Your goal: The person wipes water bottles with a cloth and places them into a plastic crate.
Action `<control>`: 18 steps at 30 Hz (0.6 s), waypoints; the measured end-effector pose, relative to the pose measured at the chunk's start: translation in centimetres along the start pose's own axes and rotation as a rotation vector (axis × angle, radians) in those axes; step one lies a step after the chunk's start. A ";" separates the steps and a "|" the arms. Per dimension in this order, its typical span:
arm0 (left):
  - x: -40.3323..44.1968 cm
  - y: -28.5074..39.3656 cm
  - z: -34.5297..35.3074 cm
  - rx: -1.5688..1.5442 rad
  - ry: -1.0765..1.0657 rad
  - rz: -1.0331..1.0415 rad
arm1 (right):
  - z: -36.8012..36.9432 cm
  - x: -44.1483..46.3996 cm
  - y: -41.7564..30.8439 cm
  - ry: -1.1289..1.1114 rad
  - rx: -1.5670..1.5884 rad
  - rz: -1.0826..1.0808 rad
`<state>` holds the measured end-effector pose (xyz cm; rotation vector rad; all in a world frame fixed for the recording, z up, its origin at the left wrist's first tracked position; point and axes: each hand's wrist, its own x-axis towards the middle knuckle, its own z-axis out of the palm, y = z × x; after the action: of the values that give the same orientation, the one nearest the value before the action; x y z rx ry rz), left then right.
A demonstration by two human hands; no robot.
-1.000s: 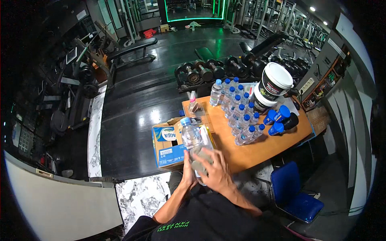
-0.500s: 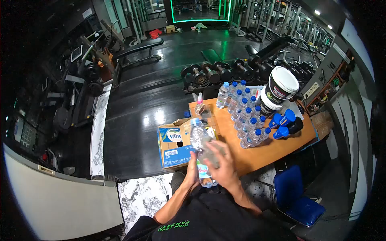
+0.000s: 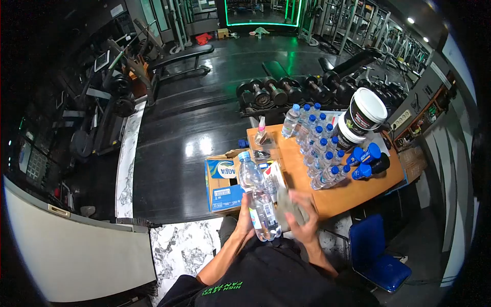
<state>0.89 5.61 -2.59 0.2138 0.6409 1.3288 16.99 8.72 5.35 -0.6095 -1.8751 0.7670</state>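
While the closed grip of our left hand point(image 3: 246, 219) alone supports the bottle point(image 3: 258, 197), our right hand point(image 3: 306, 221), curled around a blurred grey cloth point(image 3: 287, 204), could knock it loose.

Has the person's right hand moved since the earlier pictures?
Yes. Judged against the cardboard box, the right hand has shifted toward the right side of the view, farther from the box.

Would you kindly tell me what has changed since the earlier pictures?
The right hand, still holding the grey cloth, has moved rightward from in front of the bottle to beside it. The bottle's label has turned leftward. Nothing was let go; the left hand still holds the bottle. The standing bottles and cardboard box stayed put.
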 end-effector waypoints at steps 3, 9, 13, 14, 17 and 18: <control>-0.2 -0.6 1.6 0.115 0.101 0.095 | 1.6 1.6 -0.1 0.030 -0.171 0.185; 0.5 1.1 -0.7 -0.028 0.026 0.076 | 0.9 -2.3 0.0 -0.437 -0.347 -0.075; 0.3 0.6 -2.5 0.016 -0.017 0.066 | -1.2 -3.9 1.4 -0.452 0.136 0.102; 0.2 0.4 -2.5 0.043 -0.002 0.053 | -1.2 -3.6 1.5 -0.455 0.138 0.102; 0.0 -1.6 -1.7 0.087 0.011 0.135 | -0.3 -1.8 1.5 -0.016 0.113 0.083; 0.1 -2.1 -1.5 0.124 -0.015 0.184 | 0.5 -0.5 1.3 0.032 -0.025 0.102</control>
<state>1.83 4.82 -4.88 0.3909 0.7046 1.4631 16.83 9.14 4.01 -0.7340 -1.8383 0.7963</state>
